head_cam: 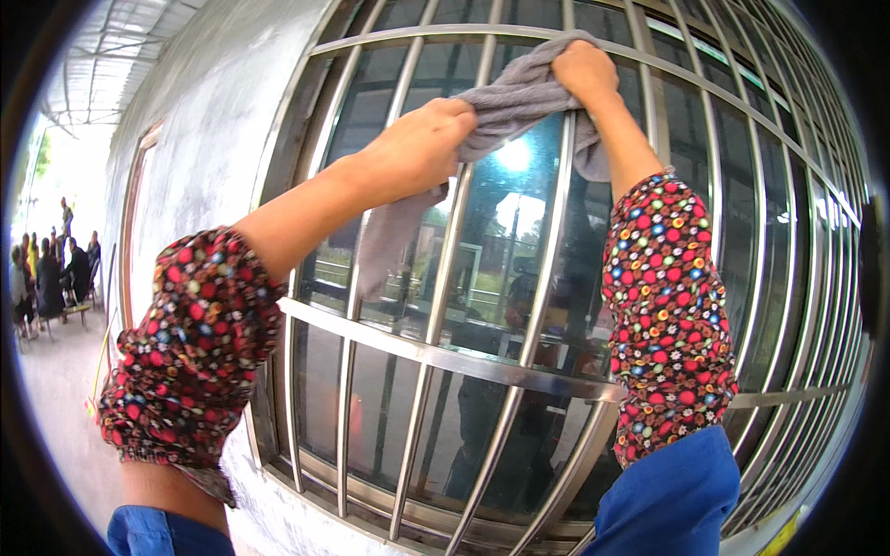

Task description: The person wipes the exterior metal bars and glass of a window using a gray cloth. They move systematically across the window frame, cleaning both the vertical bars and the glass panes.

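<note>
A grey cloth (518,97) is stretched and bunched between my two hands, in front of a barred window. My left hand (434,142) grips its left part, and one loose end hangs down below that hand. Higher up and to the right, my right hand (587,73) holds the other part close to the upper horizontal bar (445,31). Another fold of cloth droops beneath the right hand. The metal window bars (445,257) run upright behind the cloth, with the glass pane (514,208) behind them. Whether the cloth touches the bars everywhere, I cannot tell.
A flat lower crossbar (459,360) spans the grille, which continues far to the right. Left of the window is a pale plastered wall (201,118) with a door frame (132,222). Farther off, several people (55,271) sit or stand under a metal roof (111,55).
</note>
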Tool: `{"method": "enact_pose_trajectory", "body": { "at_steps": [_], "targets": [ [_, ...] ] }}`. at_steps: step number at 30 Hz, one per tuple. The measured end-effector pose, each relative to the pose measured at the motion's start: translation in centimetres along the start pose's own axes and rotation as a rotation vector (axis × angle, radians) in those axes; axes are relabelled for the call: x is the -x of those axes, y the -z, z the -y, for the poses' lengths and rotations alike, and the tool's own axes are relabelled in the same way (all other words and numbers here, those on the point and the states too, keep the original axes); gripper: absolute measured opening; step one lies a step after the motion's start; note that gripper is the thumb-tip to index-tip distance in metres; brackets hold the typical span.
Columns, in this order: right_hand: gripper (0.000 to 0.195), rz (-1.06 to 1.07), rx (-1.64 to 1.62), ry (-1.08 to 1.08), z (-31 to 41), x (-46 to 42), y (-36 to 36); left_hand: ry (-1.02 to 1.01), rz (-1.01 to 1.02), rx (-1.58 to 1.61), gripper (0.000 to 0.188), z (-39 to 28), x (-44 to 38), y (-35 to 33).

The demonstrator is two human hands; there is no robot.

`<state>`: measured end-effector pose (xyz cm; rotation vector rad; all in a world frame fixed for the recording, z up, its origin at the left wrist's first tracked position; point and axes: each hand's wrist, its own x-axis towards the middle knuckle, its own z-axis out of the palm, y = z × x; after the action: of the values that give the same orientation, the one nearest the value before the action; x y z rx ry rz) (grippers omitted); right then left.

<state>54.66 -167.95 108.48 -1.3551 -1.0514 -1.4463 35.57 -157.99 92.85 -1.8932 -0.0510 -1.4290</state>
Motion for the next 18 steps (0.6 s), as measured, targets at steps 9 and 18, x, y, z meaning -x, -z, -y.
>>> {"method": "enact_pose_trajectory", "body": {
  "at_steps": [9, 18],
  "targets": [
    [0.040, 0.448, -0.493, 0.100, -7.3, 10.0, -0.2, -0.103, 0.138, 0.096, 0.035, -2.6, 0.6, 0.3],
    [0.036, 0.426, -0.444, 0.221, -6.8, 8.5, 6.2, -0.280, 0.050, 0.029, 0.033, -3.7, -0.3, 0.5]
  ]
}}
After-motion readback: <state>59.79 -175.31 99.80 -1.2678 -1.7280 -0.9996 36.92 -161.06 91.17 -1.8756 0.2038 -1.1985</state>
